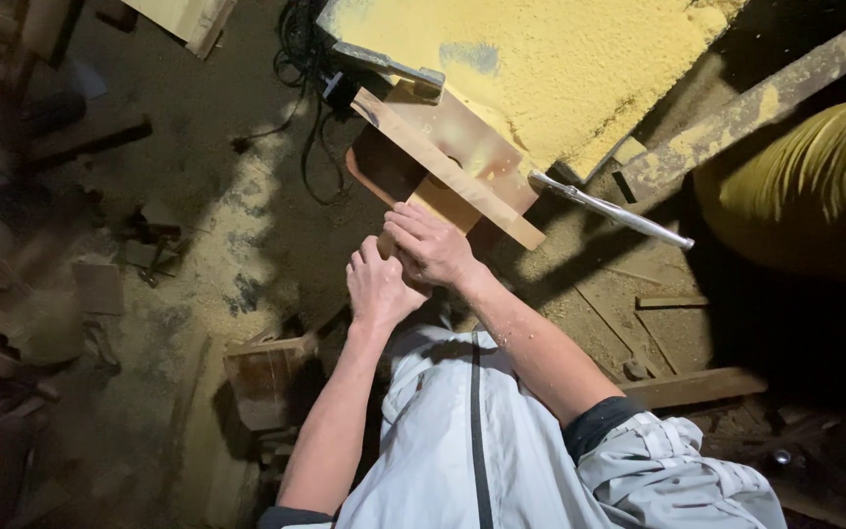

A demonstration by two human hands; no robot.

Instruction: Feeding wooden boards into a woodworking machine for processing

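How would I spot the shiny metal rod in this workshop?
Find the big sawdust-covered board at the top. Just below its lower right edge lies the metal rod, slanting down to the right. It alone is bright and silvery among dull wood scraps.

no packages, labels, signs or screens visible

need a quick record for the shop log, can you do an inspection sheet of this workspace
surface: small reddish work table, a pale wooden strip lying slantwise across it
job's things: small wood piece at the table's near edge, under the hands
clutter: wood offcuts on the floor, sawdust heap beyond the table
grippers: left hand and right hand pressed together on the wood piece; grip hidden
cables: black cord bundle lying behind the table
surroundings: metal bar jutting right, yellow sack, dusty floor
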